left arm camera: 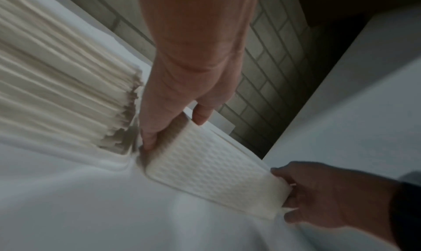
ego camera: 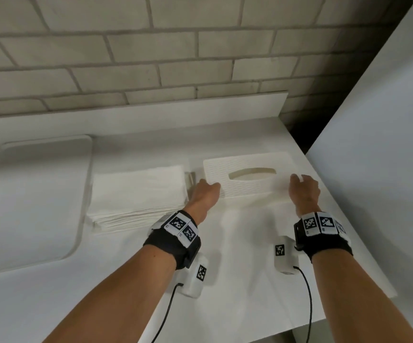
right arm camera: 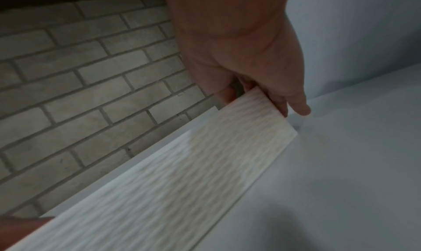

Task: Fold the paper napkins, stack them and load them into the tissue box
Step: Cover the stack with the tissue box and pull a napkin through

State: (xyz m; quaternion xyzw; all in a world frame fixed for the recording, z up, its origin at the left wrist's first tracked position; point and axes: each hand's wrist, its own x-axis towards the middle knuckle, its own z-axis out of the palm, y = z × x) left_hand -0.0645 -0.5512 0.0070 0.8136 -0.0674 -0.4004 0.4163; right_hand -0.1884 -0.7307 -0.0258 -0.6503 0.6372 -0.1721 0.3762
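Box position: tissue box (ego camera: 247, 178) sits on the white tabletop (ego camera: 237, 243), caught squarely between both hands, napkin stack (ego camera: 138, 194) just beside it on the left.
Left hand (ego camera: 204, 193): clamped on the box's left end, thumb over the top edge, fingers down the side.
Right hand (ego camera: 304, 189): gripping the right end, fingers curled round the edge.
Box look: white, embossed texture, oval slot in the top face.
Napkins: thick white pile, edges ragged at the near corner.
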